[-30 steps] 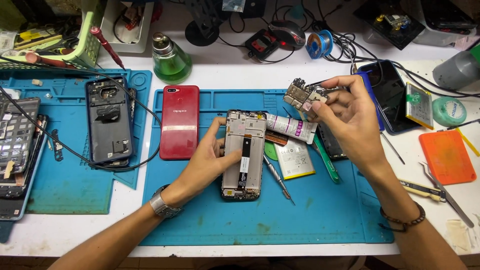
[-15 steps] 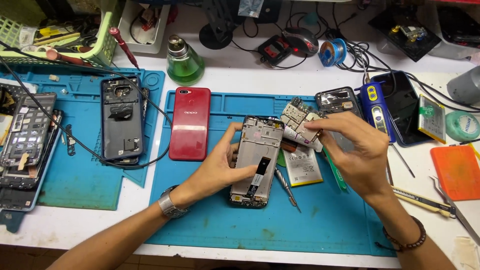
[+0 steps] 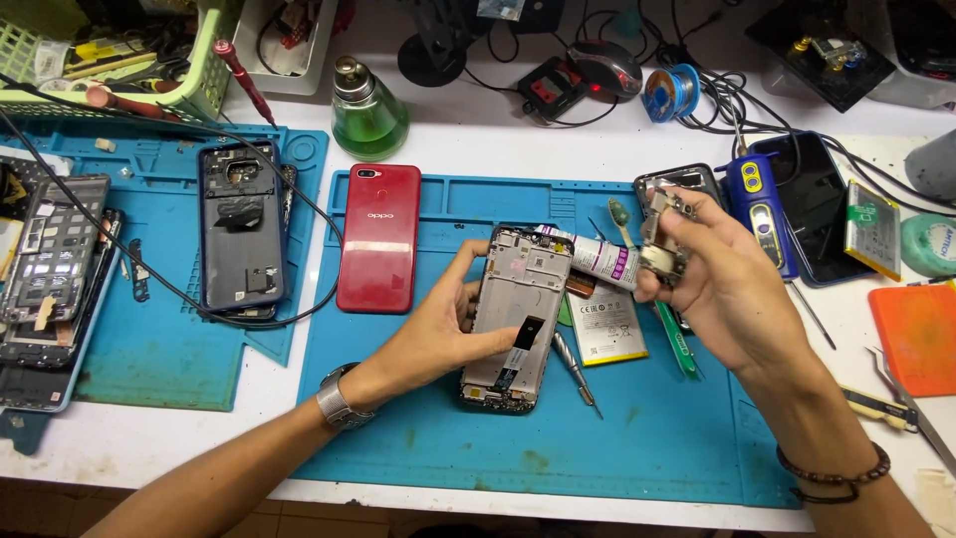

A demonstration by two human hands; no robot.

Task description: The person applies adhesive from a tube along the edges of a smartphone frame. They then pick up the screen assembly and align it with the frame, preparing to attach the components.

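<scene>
My left hand (image 3: 438, 324) grips the side of an opened phone frame (image 3: 516, 317), silver and stripped, tilted up off the blue work mat (image 3: 647, 438). Lifted above the mat to the right of the frame, my right hand (image 3: 722, 289) pinches a small circuit board (image 3: 662, 234) between its fingertips. Under and between the hands lie a white tube (image 3: 602, 261), a flat phone battery (image 3: 609, 329), a screwdriver (image 3: 576, 371) and a green pry tool (image 3: 675, 339).
A red phone back (image 3: 378, 237) lies left of the frame. A second blue mat (image 3: 149, 339) holds a dark phone shell (image 3: 239, 229) and stripped frames (image 3: 50, 269). Green liquid bottle (image 3: 368, 110), cables, solder reel (image 3: 673, 92), dark phone (image 3: 812, 204), orange pad (image 3: 916, 334) surround.
The camera view has shifted and drawn closer. My right hand has turned the circuit board more upright and lifted it slightly. My left hand keeps its hold on the phone frame.
</scene>
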